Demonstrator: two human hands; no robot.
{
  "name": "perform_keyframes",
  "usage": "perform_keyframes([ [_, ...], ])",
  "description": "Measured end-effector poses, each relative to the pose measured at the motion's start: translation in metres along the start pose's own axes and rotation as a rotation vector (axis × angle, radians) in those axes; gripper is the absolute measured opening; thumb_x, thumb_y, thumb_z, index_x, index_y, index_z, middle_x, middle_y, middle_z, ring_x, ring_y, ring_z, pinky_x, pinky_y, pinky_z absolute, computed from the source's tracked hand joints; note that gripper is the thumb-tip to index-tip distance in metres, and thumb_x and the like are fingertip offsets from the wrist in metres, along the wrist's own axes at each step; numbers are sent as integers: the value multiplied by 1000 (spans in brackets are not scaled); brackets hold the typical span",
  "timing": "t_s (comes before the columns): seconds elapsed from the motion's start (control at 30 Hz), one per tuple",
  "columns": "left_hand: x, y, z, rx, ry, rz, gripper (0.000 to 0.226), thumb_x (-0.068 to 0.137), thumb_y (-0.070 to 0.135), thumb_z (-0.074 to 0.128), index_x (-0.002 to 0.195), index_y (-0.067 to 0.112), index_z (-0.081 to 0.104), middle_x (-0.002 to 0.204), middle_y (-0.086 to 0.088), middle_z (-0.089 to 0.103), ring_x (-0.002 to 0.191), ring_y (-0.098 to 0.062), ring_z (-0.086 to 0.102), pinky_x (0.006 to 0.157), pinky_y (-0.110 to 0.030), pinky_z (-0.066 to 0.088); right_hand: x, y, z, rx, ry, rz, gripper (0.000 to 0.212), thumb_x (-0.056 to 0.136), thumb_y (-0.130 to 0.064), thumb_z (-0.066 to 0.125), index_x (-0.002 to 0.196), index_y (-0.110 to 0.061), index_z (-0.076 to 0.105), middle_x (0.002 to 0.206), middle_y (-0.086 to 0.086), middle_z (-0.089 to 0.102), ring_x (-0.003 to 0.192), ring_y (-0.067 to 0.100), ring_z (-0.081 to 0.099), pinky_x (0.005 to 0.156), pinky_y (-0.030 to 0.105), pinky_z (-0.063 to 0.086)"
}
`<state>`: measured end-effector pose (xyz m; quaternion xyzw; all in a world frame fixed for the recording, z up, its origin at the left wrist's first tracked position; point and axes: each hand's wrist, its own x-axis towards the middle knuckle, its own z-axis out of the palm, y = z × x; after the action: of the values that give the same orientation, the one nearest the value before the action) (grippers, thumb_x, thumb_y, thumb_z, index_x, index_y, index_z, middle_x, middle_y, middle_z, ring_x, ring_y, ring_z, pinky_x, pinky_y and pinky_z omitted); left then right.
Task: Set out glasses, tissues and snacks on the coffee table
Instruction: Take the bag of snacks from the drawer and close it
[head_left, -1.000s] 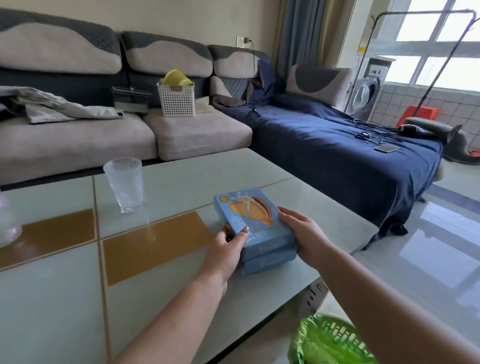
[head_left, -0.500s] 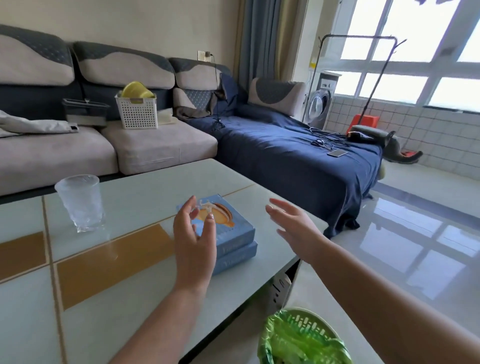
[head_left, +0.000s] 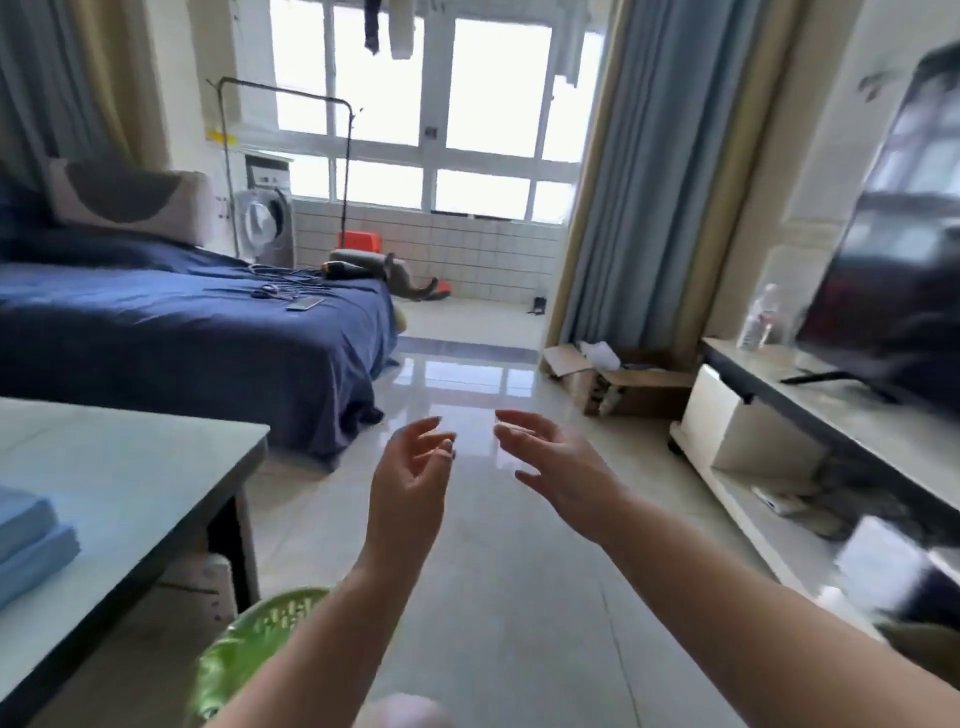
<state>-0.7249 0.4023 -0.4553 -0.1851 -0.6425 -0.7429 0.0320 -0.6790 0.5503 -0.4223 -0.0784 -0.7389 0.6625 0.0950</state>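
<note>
— Surfaces first?

— Tabletop (head_left: 130, 467): smooth pale-green glass-like slab, square corner, on dark legs. Stacked blue boxes (head_left: 31, 540): flat, rectangular, matte card, lying at the left edge of view on that tabletop. Floor (head_left: 493, 597): glossy pale tile reflecting the window. Green basket (head_left: 249, 644): round, perforated plastic, on the floor beside the tabletop corner. Bed (head_left: 182, 332): dark blue cloth cover, rumpled.

— Hands?

— Left hand (head_left: 408, 488) and right hand (head_left: 558, 467) are raised over the floor, palms facing each other, fingers (head_left: 423, 428) spread and loosely bent, holding nothing.

— Boxes relative to the fingers?

— Well apart. The boxes sit far left on the tabletop; both hands are right of the tabletop corner, touching nothing.

— Change from a second ago?

— Both hands then gripped the box stack at its sides. Half a second ago they had let go and hovered just beside it. The view has since swung right, away from the sofa, toward the window and the TV stand (head_left: 831, 415).
</note>
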Motion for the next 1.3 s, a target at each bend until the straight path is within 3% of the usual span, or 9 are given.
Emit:
perform_keyframes([
  [0.23,-65,-29,186,-76,-504,-190,21,92,8,54,112,16,57,108,-8,66,97,-18,62,80,-27,48,-134,57,-180,51,524,130,13,89,-22,59,102,-27,58,104,-12,60,105,7,53,99,35,34],
  [0.33,-96,-44,256,-68,-650,-274,25,92,10,55,117,8,57,110,-11,66,90,-14,62,73,-22,47,-185,87,-231,81,729,179,10,90,-16,57,98,-22,59,98,-7,62,97,8,55,84,28,38],
  [0.47,-129,-61,331,-62,-822,-381,17,91,15,57,108,16,60,101,-5,67,90,-12,62,74,-25,48,-231,126,-285,165,932,246,17,89,-11,58,106,-12,60,98,4,65,88,12,57,77,24,42],
  [0.57,-138,-80,380,-36,-914,-406,15,91,14,58,106,18,60,96,-4,66,88,-14,61,76,-27,48,-254,157,-319,210,1013,305,13,91,-8,55,102,-13,59,89,-2,62,77,4,55,65,14,48],
  [0.63,-141,-97,408,-11,-950,-425,17,92,14,58,108,16,60,96,-4,66,90,-18,60,78,-30,48,-264,185,-342,229,1061,374,8,90,-14,58,95,-19,61,91,-6,62,87,6,56,92,27,45],
  [0.7,-143,-112,432,21,-976,-427,14,91,16,58,104,19,62,98,-6,67,93,-21,60,82,-34,48,-271,208,-360,257,1095,424,5,89,-17,60,91,-21,62,94,-7,63,100,11,54,104,37,33],
  [0.97,-144,-175,520,186,-1056,-392,18,89,17,60,106,17,63,101,-6,68,86,-17,62,78,-32,50,-272,280,-421,371,1187,535,12,86,-25,66,97,-24,64,114,-2,62,113,16,55,97,35,37],
  [1.2,-138,-235,597,419,-1166,-286,26,89,24,59,115,21,60,106,4,63,72,-6,54,54,-16,44,-245,342,-473,472,1233,589,48,87,-27,63,132,-18,48,126,1,54,120,19,52,95,34,36],
  [1.3,-134,-261,630,551,-1269,-227,33,87,28,61,119,23,58,105,6,60,76,-8,54,61,-19,44,-229,370,-494,527,1278,640,63,84,-33,65,140,-21,37,138,-1,45,125,20,47,90,32,35],
])
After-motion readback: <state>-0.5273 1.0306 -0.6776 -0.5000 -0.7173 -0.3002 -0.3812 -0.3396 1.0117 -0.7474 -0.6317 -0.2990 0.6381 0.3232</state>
